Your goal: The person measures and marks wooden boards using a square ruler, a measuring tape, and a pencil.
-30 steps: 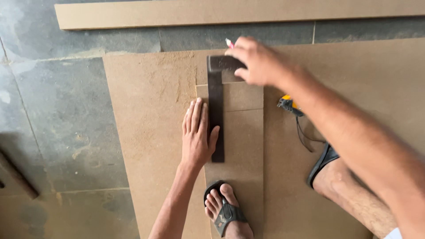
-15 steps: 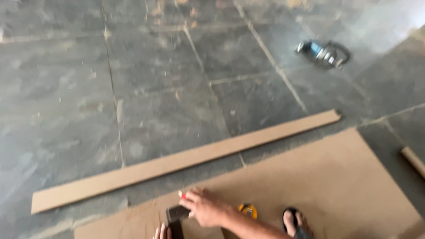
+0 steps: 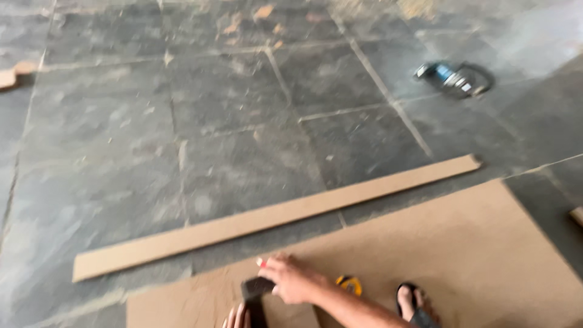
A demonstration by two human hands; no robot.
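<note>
Fibreboard sheet (image 3: 473, 255) lay flat on grey stone floor (image 3: 182, 140), long strip (image 3: 273, 215) just beyond. Dark square (image 3: 255, 294) rested on sheet near edge. Right hand (image 3: 291, 279), grip closed on square's head, red-tipped pencil (image 3: 261, 263) between fingers. Left hand (image 3: 237, 317): fingertips only visible beside blade; grip undeterminable. Yellow tape measure (image 3: 350, 284) nearby.

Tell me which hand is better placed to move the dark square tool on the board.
The right hand: it already rests on the dark square tool. Only the fingertips of the left hand show at the bottom edge, beside the tool.
</note>
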